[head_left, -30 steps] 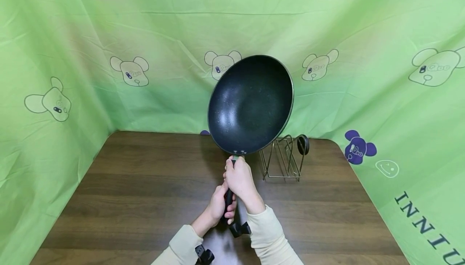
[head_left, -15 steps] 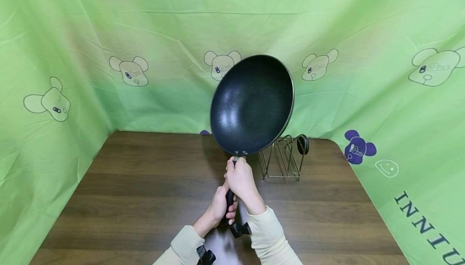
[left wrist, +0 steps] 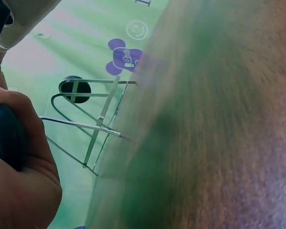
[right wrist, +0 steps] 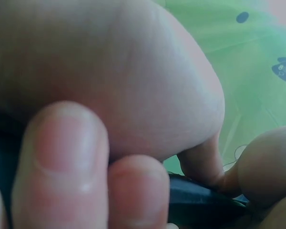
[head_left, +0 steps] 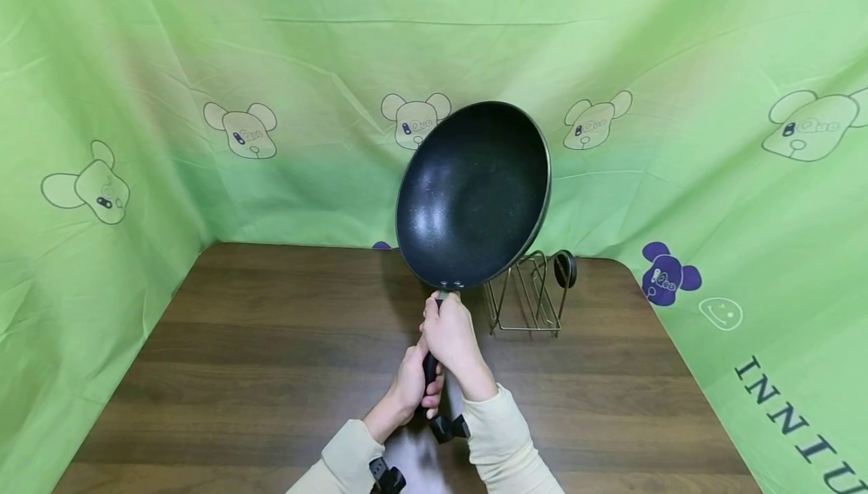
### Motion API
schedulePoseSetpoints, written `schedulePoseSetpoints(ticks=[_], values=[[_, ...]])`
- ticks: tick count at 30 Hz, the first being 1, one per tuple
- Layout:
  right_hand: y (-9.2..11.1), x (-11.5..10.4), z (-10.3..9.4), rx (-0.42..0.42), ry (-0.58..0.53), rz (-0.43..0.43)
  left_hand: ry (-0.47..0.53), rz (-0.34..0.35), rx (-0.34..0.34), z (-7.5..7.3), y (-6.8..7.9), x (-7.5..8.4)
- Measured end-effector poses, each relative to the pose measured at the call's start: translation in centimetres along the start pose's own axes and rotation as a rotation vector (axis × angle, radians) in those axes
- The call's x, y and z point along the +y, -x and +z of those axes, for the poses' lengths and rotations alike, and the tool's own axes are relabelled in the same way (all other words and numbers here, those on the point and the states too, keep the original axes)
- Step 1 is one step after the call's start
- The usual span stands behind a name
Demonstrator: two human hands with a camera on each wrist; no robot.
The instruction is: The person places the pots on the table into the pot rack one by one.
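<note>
A deep black frying pan is held up off the table, tilted so its dark, shiny inside faces me. Both hands grip its black handle. My right hand wraps the upper part, just below the riveted joint. Lower down, my left hand curls its fingers round the handle. In the left wrist view the rounded handle end pokes out of the left hand. Close-up fingertips and a stretch of the dark handle fill much of the right wrist view.
Behind the pan's lower right edge, a metal wire rack stands on the brown wooden table, with a black disc at its right end. A green printed cloth hangs round the table's back and sides.
The pan has shifted slightly to the right, and the left hand has moved a little the same way. Both hands keep their grip on the handle. The rack stays where it was.
</note>
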State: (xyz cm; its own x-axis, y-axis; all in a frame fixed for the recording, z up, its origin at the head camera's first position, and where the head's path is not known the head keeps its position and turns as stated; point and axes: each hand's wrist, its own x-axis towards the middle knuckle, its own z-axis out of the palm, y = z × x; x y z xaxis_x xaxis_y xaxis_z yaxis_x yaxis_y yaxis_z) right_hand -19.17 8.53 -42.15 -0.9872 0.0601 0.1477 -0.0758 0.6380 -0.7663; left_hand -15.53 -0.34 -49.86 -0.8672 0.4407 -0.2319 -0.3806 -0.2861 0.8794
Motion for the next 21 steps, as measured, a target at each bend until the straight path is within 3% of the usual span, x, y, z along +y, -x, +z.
schedulePoseSetpoints(ticks=[11,21], values=[[0.03,0.02,-0.21,-0.012,0.007,0.007,0.022,-0.037,0.011,0.44,0.21,0.26],[0.09,-0.25,-0.68,-0.024,-0.021,0.022,0.036,-0.025,-0.010,0.46,-0.14,0.21]])
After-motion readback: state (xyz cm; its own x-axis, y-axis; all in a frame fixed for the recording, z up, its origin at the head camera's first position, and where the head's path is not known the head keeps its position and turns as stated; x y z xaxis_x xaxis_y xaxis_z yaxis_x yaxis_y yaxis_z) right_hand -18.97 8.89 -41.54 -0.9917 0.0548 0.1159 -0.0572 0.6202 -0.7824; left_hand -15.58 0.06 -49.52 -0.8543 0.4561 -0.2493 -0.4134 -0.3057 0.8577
